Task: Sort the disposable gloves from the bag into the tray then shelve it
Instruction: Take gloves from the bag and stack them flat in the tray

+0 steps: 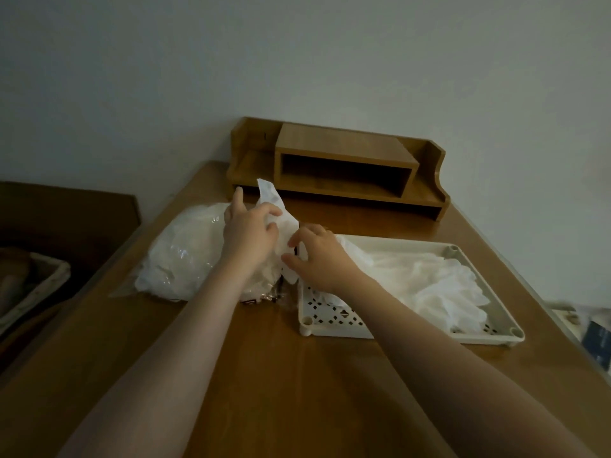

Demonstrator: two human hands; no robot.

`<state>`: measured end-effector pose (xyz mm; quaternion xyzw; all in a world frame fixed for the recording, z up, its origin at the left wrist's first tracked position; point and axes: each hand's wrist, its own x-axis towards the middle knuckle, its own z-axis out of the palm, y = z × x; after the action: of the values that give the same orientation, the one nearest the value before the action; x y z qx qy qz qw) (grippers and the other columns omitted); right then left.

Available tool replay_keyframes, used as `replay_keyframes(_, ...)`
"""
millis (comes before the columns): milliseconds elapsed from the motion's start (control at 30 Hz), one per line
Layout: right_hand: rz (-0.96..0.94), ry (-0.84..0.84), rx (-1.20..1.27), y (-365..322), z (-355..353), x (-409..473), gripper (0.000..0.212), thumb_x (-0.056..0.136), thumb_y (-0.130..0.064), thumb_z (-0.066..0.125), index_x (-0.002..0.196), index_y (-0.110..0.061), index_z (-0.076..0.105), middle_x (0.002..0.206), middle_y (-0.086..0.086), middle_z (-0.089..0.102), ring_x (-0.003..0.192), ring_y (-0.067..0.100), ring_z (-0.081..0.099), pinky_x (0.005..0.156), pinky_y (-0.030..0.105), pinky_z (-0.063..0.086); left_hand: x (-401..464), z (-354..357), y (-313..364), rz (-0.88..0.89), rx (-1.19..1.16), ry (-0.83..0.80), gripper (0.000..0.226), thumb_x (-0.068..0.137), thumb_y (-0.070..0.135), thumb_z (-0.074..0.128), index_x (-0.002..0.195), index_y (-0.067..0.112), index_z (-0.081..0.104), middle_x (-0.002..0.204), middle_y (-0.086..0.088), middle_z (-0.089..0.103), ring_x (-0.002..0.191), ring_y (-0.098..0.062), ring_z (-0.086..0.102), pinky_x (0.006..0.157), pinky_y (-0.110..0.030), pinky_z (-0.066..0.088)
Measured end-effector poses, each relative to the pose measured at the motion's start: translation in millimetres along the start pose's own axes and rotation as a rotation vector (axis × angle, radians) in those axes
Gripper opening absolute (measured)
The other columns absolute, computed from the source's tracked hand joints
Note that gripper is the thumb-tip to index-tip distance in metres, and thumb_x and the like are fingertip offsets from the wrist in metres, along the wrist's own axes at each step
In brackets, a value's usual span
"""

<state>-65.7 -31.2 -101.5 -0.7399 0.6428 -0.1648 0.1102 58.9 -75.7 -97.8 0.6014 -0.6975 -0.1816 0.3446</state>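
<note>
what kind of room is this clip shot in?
Probably a home room, perhaps a bedroom or study, not a lab. A wooden desk stands against a plain wall and carries a small wooden desktop shelf. What looks like a bed with a headboard sits beside it.

bag left of tray

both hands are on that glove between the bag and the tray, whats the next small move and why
Probably carry the glove rightward and lay it on the pile of gloves in the tray. The left hand and right hand both pinch it just above the tray's left edge, clear of the bag.
</note>
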Motion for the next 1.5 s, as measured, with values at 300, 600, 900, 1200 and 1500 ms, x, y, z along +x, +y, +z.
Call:
replay_keyframes(300,0.083,0.343,0.273,6.2,-3.8,2.2,0.023,0.092,-0.035,0.057,0.105,-0.017,0.053,0.107,-0.002,0.055,0.085,0.007,0.053,0.071,0.019,0.044,7.6,-28.9,16.6,0.195,-0.289,0.086,0.011,0.095,0.018,0.053,0.097,0.017,0.064,0.091,0.009,0.06,0.086,-0.007,0.055,0.064,-0.008,0.04)
replay_keyframes(600,-0.04,0.331,0.954,8.7,-39.2,-23.4,0.033,0.087,-0.033,0.066,0.112,-0.012,0.062,0.099,0.012,0.065,0.091,0.028,0.063,0.078,0.04,0.052,-21.5,-42.4,71.6,0.346,-0.585,-0.139,0.02,0.095,0.018,0.052,0.092,0.037,0.06,0.1,0.018,0.061,0.093,0.0,0.061,0.071,-0.013,0.048)
replay_keyframes(900,-0.009,0.371,1.022,38.6,-77.0,-51.3,0.019,0.093,-0.003,0.05,0.088,-0.014,0.065,0.076,-0.005,0.066,0.071,0.011,0.062,0.068,0.025,0.053,-33.1,-37.0,102.6,0.349,-0.638,-0.067,0.03,0.099,0.011,0.042,0.095,0.033,0.061,0.083,0.016,0.057,0.072,0.002,0.054,0.062,-0.008,0.046)
replay_keyframes(1200,0.082,0.251,1.01,65.4,-102.3,-72.5,0.018,0.094,-0.03,0.054,0.089,-0.015,0.062,0.082,0.002,0.061,0.071,0.018,0.058,0.067,0.031,0.049,-36.2,-14.0,124.3,0.262,-0.703,-0.196,0.027,0.099,0.013,0.045,0.093,0.033,0.062,0.101,0.013,0.062,0.095,-0.005,0.057,0.078,-0.021,0.043)
replay_keyframes(1500,-0.035,0.159,1.033,86.3,-124.1,-87.8,0.031,0.098,-0.009,0.039,0.092,-0.013,0.068,0.074,-0.006,0.07,0.069,0.008,0.065,0.061,0.018,0.05,-45.6,18.9,133.3,-0.053,-0.713,-0.486,0.035,0.094,0.033,0.054,0.128,0.023,0.051,0.113,-0.001,0.065,0.098,-0.017,0.065,0.086,-0.037,0.054)
